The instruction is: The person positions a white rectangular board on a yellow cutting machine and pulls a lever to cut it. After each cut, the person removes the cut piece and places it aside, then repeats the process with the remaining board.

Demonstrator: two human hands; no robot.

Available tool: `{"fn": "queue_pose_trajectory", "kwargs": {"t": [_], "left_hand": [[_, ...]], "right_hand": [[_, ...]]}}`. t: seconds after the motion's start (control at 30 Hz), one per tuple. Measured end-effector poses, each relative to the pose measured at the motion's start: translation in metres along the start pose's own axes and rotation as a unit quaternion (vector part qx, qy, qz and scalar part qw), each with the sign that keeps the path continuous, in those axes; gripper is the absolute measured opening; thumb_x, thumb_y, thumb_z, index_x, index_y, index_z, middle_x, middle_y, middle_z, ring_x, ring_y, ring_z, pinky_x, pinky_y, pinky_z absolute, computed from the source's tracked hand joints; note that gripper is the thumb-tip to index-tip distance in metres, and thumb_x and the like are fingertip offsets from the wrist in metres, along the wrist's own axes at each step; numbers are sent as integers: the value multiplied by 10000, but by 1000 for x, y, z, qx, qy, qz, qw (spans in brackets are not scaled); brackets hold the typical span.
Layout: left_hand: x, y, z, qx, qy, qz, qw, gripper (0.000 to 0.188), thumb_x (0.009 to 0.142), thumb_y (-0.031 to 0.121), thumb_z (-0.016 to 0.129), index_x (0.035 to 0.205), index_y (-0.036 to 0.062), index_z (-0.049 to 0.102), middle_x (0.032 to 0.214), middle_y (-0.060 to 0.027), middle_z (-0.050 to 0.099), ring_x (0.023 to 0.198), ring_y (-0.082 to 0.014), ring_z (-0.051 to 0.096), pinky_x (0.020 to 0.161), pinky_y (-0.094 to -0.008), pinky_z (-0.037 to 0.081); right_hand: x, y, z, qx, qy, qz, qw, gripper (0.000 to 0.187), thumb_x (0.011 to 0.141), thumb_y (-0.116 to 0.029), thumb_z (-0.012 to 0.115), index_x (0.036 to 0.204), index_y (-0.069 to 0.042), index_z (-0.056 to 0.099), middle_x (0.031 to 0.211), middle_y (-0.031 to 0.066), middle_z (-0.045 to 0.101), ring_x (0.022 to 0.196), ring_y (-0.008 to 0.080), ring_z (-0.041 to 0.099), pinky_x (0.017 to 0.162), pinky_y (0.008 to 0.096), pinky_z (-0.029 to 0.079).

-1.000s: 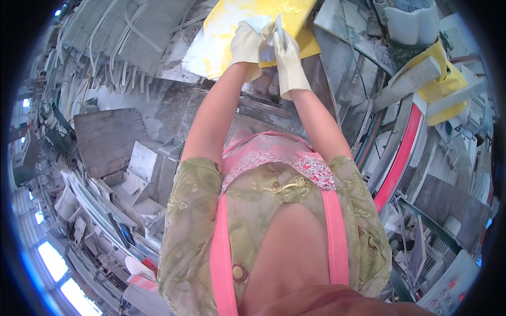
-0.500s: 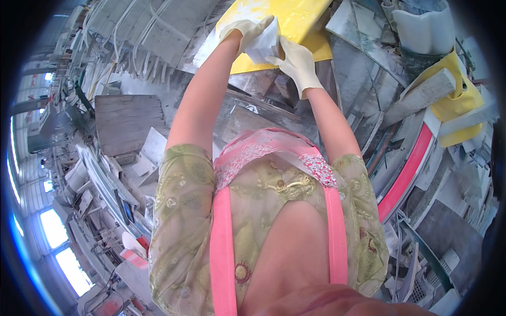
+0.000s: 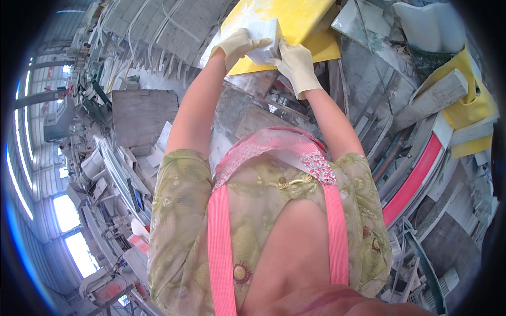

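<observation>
A white block (image 3: 265, 32), marked with thin lines like a stack of small slabs, is held between my two gloved hands above a yellow sheet (image 3: 305, 26). My left hand (image 3: 237, 44), in a pale cream glove, grips its left side with the thumb lying along the near face. On the right side, the fingers of my right hand (image 3: 295, 60) press against the block's edge and lower corner. Both arms stretch far forward. The yellow sheet carries white smears and drapes over the work surface's near edge.
A grey board (image 3: 145, 117) stands to the left. Pale slabs with hanging straps (image 3: 158, 31) lie at the far left. On the right are a white bucket-like container (image 3: 429, 26), a stone offcut (image 3: 435, 97), yellow cloth (image 3: 466, 113) and a pink-red bar (image 3: 414, 179).
The block has turned slightly, so its lined face shows more plainly. Both hands stay on it, and my left thumb has moved down across the block. The whole view has shifted a little.
</observation>
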State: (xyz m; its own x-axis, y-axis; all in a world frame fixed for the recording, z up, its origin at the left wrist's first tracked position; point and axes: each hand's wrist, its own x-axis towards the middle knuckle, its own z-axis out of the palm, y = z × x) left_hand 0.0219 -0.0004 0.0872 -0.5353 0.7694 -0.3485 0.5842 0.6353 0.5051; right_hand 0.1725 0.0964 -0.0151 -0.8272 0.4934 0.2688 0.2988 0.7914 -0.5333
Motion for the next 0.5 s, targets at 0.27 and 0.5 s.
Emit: {"fn": "queue_pose_trajectory", "kwargs": {"t": [0.27,0.5], "left_hand": [[1,19,-19,171,-70,-35,982,832,875,706,622,1166,-74,612,1023,-138,656,879,-159,628,741,-320,537],[18,49,11,82,12,-96,992,569,942,555,617,1085,28,778,832,-107,730,767,-198,678,802,-321,552]], "right_hand": [[-5,0,9,-31,10,6,999,490,833,-379,794,1006,55,646,887,209,719,898,370,690,835,440,544],[-5,-9,22,145,50,106,982,406,833,-347,791,920,34,681,962,235,711,942,404,674,861,446,539]]}}
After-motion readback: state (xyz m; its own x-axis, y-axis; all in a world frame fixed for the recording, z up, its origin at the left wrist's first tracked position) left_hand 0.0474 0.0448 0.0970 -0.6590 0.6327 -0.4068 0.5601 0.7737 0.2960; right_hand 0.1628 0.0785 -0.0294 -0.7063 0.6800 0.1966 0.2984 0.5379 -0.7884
